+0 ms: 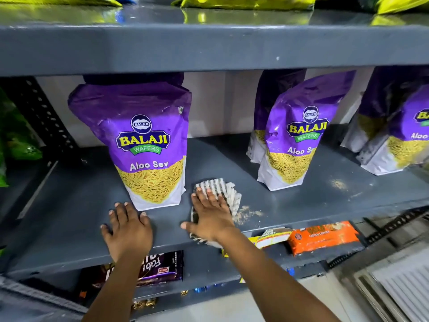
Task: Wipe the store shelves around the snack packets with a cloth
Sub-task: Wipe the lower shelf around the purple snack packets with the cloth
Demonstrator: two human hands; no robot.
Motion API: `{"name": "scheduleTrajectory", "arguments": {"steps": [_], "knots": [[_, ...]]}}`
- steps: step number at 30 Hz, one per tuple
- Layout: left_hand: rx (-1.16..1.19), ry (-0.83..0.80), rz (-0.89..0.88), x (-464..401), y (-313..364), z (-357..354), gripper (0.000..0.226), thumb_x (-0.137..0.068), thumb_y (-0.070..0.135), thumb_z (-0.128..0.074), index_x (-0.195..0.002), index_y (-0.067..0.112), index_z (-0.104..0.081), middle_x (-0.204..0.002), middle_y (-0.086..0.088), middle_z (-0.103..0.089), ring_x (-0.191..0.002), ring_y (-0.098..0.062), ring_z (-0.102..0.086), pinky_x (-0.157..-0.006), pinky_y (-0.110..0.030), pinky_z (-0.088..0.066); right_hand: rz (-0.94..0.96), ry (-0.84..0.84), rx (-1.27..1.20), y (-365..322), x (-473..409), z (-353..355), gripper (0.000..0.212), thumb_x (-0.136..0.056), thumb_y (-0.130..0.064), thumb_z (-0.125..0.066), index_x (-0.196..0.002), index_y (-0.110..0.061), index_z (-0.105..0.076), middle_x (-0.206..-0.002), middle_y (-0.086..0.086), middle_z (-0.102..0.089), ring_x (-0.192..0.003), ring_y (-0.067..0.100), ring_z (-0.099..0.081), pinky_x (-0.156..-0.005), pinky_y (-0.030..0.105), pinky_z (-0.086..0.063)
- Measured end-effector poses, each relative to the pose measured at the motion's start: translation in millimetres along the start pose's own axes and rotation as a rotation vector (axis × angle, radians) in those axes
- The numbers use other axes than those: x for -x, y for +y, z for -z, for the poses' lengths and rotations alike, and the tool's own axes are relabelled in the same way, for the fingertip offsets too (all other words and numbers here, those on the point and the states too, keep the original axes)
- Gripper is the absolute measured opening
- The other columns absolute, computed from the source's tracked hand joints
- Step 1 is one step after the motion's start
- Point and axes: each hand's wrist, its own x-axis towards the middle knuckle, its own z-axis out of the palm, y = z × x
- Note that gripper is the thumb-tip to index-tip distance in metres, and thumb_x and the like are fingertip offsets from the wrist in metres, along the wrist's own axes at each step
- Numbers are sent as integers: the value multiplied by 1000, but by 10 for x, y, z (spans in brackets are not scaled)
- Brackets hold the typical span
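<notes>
Ideally the right hand [210, 217], pressed flat on the cloth [222, 194], sweeps the crumbs [246, 213] rightward while the spread left hand [127, 228] braces on the shelf [69, 217], sparing the near packet [146, 145]

Counts, middle shelf and around it

Purple Aloo Sev packets [148, 145]: at least 5 — 1 left, 2 centre, 2 right, more possibly hidden behind. Cloth [222, 191]: 1. Hands: 2, left [127, 231] and right [209, 219]. Shelf below: 1 orange packet [322, 238], 1 dark packet [162, 266]. Top shelf: 4 yellow-green packets [246, 2], cropped.
</notes>
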Motion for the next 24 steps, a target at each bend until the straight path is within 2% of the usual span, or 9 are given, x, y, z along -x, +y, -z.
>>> {"name": "scheduleTrajectory", "arguments": {"steps": [4,9,13,15,17,18,20,22,24], "knots": [[4,-8,1,-2,8,8,54,-96,31,-21,-143,7,-14,-154,-12,-10,-140,-28,-5,-111,-50,-5,-6,108,-37,360,133,81,62,-93,-42,-37,-145,-24,-9,-158,-7,-3,-145,15,-2,-119,36,-1],[-6,-35,3,9,13,37,54,-96,32,-20,-143,7,-12,-154,-13,-9,-140,-28,-4,-112,-50,-4,-66,212,-62,734,369,151,50,-94,-23,-42,-141,-24,-27,-152,3,-30,-138,24,-32,-112,34,-28],[38,-11,8,96,11,26,53,-96,28,-26,-141,2,-18,-152,-19,-16,-139,-33,-10,-112,-51,-6,-176,255,-85,1055,702,205,46,-93,-16,-43,-135,-33,-38,-135,13,-53,-113,33,-56,-92,37,-46],[120,56,-1,203,38,-9,52,-93,25,-30,-137,-3,-28,-147,-25,-26,-135,-39,-21,-109,-56,-12,-246,277,-225,1245,897,275,43,-93,-13,-42,-130,-34,-46,-107,19,-65,-83,29,-66,-71,29,-52],[199,117,-41,353,120,-28,56,-86,27,-32,-132,-5,-37,-141,-29,-35,-128,-45,-32,-102,-63,-18,-320,322,-371,1531,1081,380,38,-94,-8,-41,-124,-28,-55,-69,9,-61,-44,6,-56,-42,13,-44],[213,120,-97,451,175,-31,57,-84,29,-32,-130,-4,-40,-139,-29,-39,-125,-46,-36,-100,-65,-20,-368,387,-441,1702,1165,440,36,-93,-6,-41,-120,-23,-59,-60,2,-57,-34,-1,-48,-36,8,-37],[188,113,-269,625,314,-56,56,-85,33,-30,-129,1,-43,-135,-25,-45,-122,-42,-42,-98,-65,-23,-471,555,-586,1913,1285,621,33,-92,-2,-43,-116,-13,-62,-68,-1,-59,-41,-4,-50,-44,7,-38],[156,110,-423,737,472,-101,54,-90,39,-23,-130,7,-42,-135,-19,-48,-123,-32,-42,-100,-60,-23,-486,653,-654,1820,1264,739,33,-91,-1,-44,-114,-12,-64,-82,7,-63,-52,1,-53,-51,15,-43],[168,108,-476,739,664,-124,55,-93,42,-17,-131,10,-42,-137,-15,-47,-125,-27,-39,-102,-55,-21,-338,572,-588,1337,1115,757,34,-91,-3,-43,-110,-19,-66,-75,8,-62,-40,-1,-53,-38,14,-43]]}}
